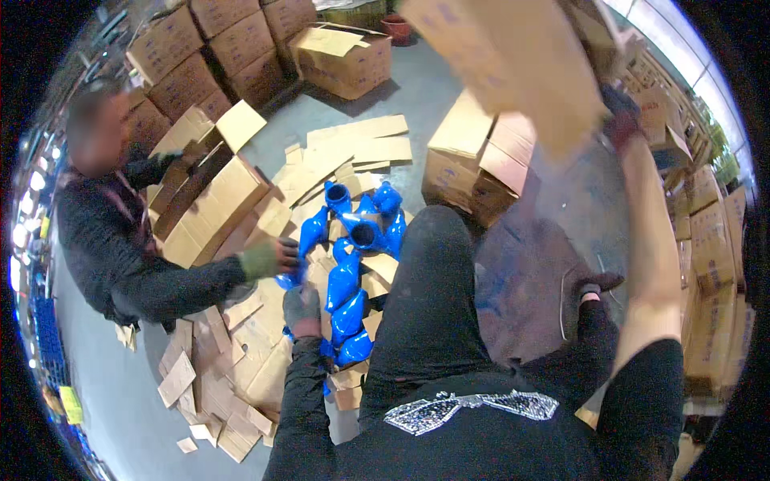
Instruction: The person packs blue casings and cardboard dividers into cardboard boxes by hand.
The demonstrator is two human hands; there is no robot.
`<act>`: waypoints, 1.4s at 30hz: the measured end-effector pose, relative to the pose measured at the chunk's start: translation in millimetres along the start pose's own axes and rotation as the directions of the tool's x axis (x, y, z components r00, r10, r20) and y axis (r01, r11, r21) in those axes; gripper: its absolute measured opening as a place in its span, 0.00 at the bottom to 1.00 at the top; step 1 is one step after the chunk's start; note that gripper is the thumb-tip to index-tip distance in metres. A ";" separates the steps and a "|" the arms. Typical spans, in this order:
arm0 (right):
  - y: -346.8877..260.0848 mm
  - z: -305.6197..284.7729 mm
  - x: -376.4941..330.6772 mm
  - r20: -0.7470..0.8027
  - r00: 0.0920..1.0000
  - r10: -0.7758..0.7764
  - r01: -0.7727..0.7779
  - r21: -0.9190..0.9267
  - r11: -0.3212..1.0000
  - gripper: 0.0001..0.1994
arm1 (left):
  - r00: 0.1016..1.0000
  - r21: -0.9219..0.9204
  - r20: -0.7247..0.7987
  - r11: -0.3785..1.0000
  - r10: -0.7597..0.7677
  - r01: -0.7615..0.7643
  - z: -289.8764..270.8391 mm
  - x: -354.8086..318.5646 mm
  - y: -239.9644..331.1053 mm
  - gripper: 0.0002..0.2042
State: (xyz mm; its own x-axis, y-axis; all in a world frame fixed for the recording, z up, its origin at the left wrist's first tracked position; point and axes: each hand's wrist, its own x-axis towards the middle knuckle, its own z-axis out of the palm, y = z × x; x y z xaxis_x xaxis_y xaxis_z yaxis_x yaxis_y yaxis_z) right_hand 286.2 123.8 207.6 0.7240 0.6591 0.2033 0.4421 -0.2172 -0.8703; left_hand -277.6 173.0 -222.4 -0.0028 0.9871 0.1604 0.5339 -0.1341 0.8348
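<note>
My right hand, in a dark glove, is raised at the upper right and grips the edge of a cardboard box, blurred by motion. At the centre my left hand, gloved in grey, is low among glossy blue bulb-shaped pieces; its fingers are too unclear to tell their grip. Just beyond it, a co-worker's gloved hand reaches to a blue piece lying between the two hands. Some blue pieces have round dark openings. They lie on flattened cardboard.
A co-worker bends at the left beside an open carton. Another carton stands ahead of my knee. Stacked boxes rise at the back left and more boxes at the right. Cardboard scraps litter the floor.
</note>
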 end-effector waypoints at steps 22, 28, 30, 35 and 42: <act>305.6 112.8 19.2 0.355 0.917 -0.180 0.356 -0.531 0.769 0.23 | 0.410 -0.159 0.833 0.870 0.372 -0.466 252.6 125.6 441.5 0.22; 274.9 136.4 24.6 0.522 0.848 -0.094 0.475 -0.667 0.574 0.21 | 0.558 0.093 0.662 0.684 0.500 -0.723 372.2 140.1 409.9 0.27; 262.3 122.9 29.0 0.564 0.823 -0.073 0.506 -0.669 0.544 0.20 | 0.682 0.160 0.535 0.733 0.498 -0.661 395.4 130.5 389.9 0.32; 264.7 107.7 37.0 0.531 0.809 -0.252 0.579 -0.648 0.495 0.16 | 0.598 0.279 0.538 0.544 0.594 -0.791 416.0 126.0 366.1 0.30; 283.4 -3.5 16.1 0.106 0.965 -0.240 0.258 -0.549 0.795 0.29 | 0.620 0.334 0.564 0.536 0.546 -0.776 405.9 139.1 394.4 0.11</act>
State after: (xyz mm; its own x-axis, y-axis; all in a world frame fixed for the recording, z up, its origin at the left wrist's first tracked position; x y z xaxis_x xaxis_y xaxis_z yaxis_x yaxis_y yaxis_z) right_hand 424.9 70.4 -34.2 0.5367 0.7642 0.3577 0.8289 -0.3982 -0.3929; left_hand 275.7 293.1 -84.6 0.7663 0.5883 0.2581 0.5708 -0.8079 0.1467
